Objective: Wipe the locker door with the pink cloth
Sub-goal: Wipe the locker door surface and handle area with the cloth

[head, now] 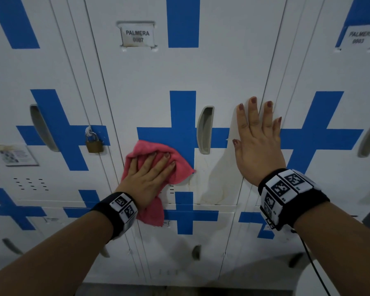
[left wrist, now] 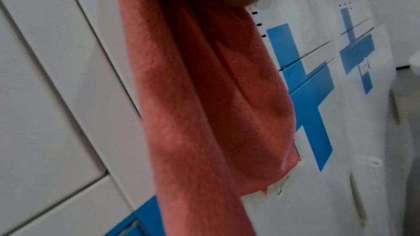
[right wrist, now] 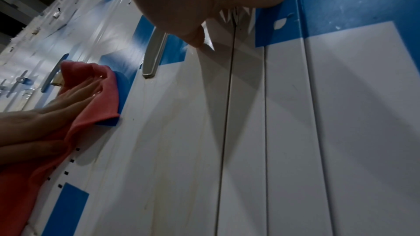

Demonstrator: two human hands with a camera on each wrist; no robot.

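Note:
The white locker door with a blue cross and the label PALMERA 0007 fills the middle of the head view. My left hand lies flat with straight fingers on the pink cloth, pressing it against the door's lower left, over the cross's arm. Part of the cloth hangs down below the palm. My right hand rests flat with fingers spread on the door's right edge, beside the grey recessed handle. In the right wrist view the cloth and left hand show at the left.
A brass padlock hangs on the locker to the left. More lockers with blue crosses stand on both sides and below. Vent slots sit just under the cloth. A faint stain marks the door's lower right.

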